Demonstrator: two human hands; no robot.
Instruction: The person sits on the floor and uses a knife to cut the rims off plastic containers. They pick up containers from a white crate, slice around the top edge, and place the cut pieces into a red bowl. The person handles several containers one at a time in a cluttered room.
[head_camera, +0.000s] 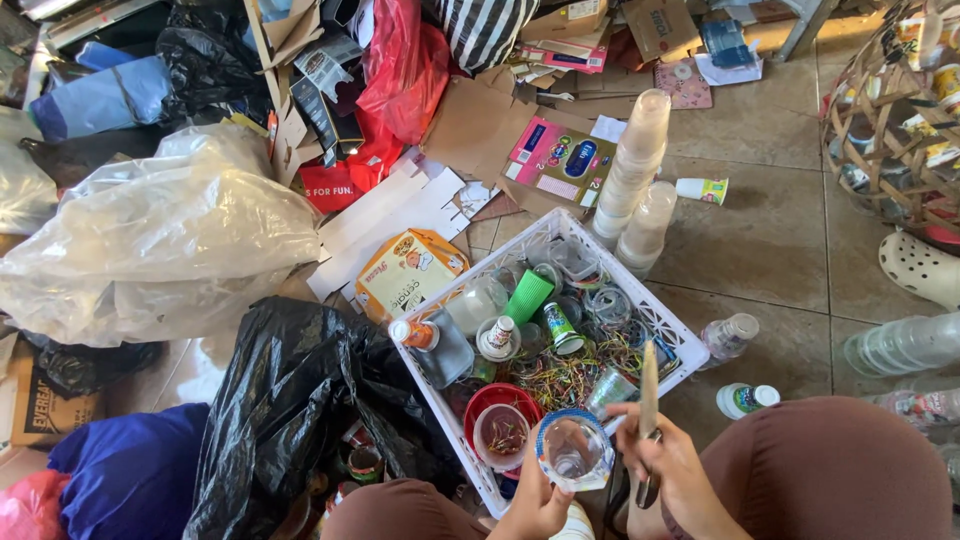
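Left hand (540, 500): closed around a clear plastic cup with a blue-printed rim (574, 452), held over the near corner of the white slatted plastic crate (668, 325). Right hand (665, 465): fingers wrapped around a slim knife (649, 395), blade upright, just right of the cup. Inside the crate: red plastic bowl (497, 400), green cup (527, 296). Beyond the crate: stacked translucent cups (635, 160).
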